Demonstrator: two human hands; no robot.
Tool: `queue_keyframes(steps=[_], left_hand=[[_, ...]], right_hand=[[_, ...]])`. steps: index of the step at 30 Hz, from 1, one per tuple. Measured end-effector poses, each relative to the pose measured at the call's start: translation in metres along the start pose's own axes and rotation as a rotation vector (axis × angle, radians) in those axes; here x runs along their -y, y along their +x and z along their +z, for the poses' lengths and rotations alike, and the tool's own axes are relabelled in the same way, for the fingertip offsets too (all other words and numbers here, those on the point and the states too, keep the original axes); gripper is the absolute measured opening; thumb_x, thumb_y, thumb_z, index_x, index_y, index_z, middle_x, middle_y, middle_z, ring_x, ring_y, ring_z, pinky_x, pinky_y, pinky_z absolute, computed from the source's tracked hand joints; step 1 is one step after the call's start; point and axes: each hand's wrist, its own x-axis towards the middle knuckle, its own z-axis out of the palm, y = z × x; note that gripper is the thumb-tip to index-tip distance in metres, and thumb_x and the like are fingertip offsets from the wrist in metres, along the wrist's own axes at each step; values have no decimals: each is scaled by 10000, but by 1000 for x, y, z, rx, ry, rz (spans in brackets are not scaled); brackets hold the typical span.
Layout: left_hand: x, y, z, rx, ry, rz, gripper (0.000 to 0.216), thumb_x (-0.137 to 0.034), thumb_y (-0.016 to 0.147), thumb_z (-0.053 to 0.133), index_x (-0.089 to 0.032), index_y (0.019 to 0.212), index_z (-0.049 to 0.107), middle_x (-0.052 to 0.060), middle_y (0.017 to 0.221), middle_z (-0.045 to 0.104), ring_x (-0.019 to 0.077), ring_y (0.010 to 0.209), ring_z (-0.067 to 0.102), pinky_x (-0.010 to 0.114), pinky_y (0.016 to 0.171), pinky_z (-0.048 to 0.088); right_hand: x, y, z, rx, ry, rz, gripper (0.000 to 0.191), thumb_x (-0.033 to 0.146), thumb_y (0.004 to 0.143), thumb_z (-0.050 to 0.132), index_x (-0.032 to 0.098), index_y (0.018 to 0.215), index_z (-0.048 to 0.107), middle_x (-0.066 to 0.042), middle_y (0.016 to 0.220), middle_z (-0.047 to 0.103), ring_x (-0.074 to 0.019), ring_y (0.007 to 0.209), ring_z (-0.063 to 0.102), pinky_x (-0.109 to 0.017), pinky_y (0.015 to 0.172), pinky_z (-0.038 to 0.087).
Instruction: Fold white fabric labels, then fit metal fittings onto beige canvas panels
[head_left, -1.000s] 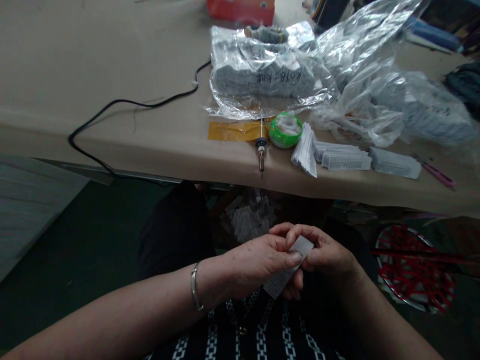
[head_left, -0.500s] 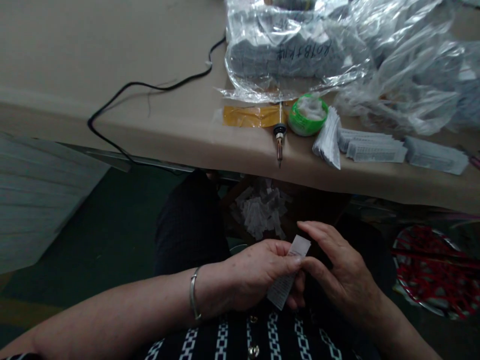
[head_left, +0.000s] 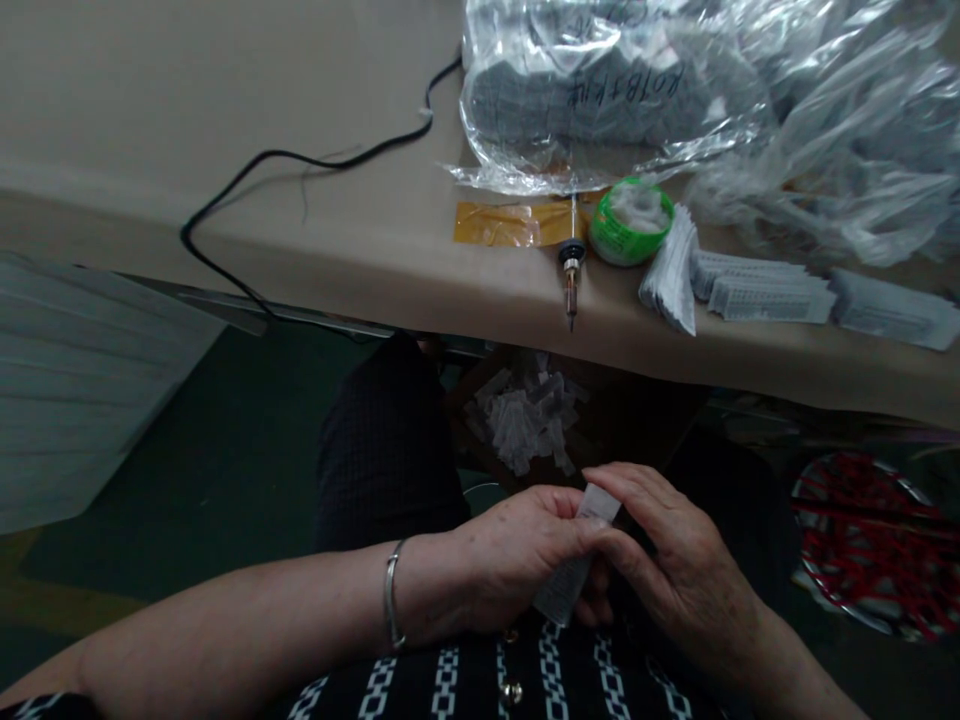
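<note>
In front of my body, my left hand (head_left: 525,545) pinches a white printed label (head_left: 566,590) between thumb and fingers. The label slants, its upper end sticking out above the thumb; whether it is one strip or a thin stack I cannot tell. My right hand (head_left: 679,560) is at the label's right side, fingers stretched out and thumb apart from them. Its fingertips reach the label's upper end, while its thumb tip meets my left thumb. Below the table edge lies a heap of loose label strips (head_left: 525,425).
On the table (head_left: 360,240) lie clear plastic bags (head_left: 600,110) of grey bundles, a green-rimmed tub (head_left: 630,240), and a soldering-iron-like tool (head_left: 571,275) pointing over the edge. Label stacks (head_left: 772,288) sit to its right. A black cord (head_left: 262,157) crosses the left; a tray of red strips (head_left: 874,545) stands right.
My right hand's fingers have come down and in to the label's upper end. The table's things appear slightly farther right in view; my left hand keeps its hold.
</note>
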Motion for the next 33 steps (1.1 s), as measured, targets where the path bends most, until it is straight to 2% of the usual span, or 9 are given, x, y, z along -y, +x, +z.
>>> queue_keyframes(steps=[3,5,7,10,15,21,27,31,33], left_hand=[[2,0,-3,57,-18,50,346,-457,718,689,-136,693,563,-22,590,520,80,496,537,195,510,430],[3,0,-5,91,-32,73,350,-471,745,660,-139,704,556,-22,603,520,79,506,543,194,519,432],[4,1,-5,113,-34,74,343,-476,743,660,-146,750,571,-28,596,515,88,508,549,206,523,439],[4,1,-3,110,-6,74,357,-479,699,698,-149,762,577,-33,563,504,102,490,542,217,497,432],[4,2,-1,104,32,75,373,-483,696,694,-136,794,595,-28,542,504,102,473,530,210,473,422],[1,-2,2,88,51,61,340,-461,713,691,-141,752,584,-33,524,492,97,457,525,197,453,421],[3,-1,2,100,33,77,347,-463,712,686,-135,761,584,-32,520,493,97,439,523,201,448,427],[3,-1,-1,92,0,101,272,-400,752,646,-147,734,548,-30,538,497,89,441,512,196,445,412],[1,-2,-3,82,-22,143,254,-381,766,629,-151,721,532,-36,558,488,77,449,506,187,448,395]], right_hand=[[-6,0,-2,36,229,155,479,360,887,573,246,1337,456,-83,1171,638,-222,1076,613,-354,915,520],[-14,4,-4,140,507,258,510,384,874,587,279,1350,437,-74,1223,614,-221,1098,607,-352,907,521],[-24,10,-4,317,789,258,491,433,846,605,277,1299,498,-80,1294,564,-244,1147,575,-372,902,517],[-37,19,3,521,1037,197,459,470,781,657,246,1178,601,-92,1371,487,-290,1244,489,-431,957,466],[-40,27,21,536,1314,285,425,437,674,761,206,1010,640,-115,1327,525,-287,1176,550,-432,918,480],[-35,28,27,510,1397,305,356,396,632,794,179,839,604,-126,1267,570,-254,1045,625,-373,786,540],[-34,29,28,496,1448,293,321,329,646,796,184,842,588,-104,1243,593,-227,1073,615,-332,817,522],[-32,31,23,491,1344,284,430,400,669,774,220,1015,593,-95,1252,590,-236,1078,609,-354,823,526],[-29,32,19,410,1207,280,521,412,697,751,249,1151,556,-93,1249,588,-240,1081,601,-363,823,530]])
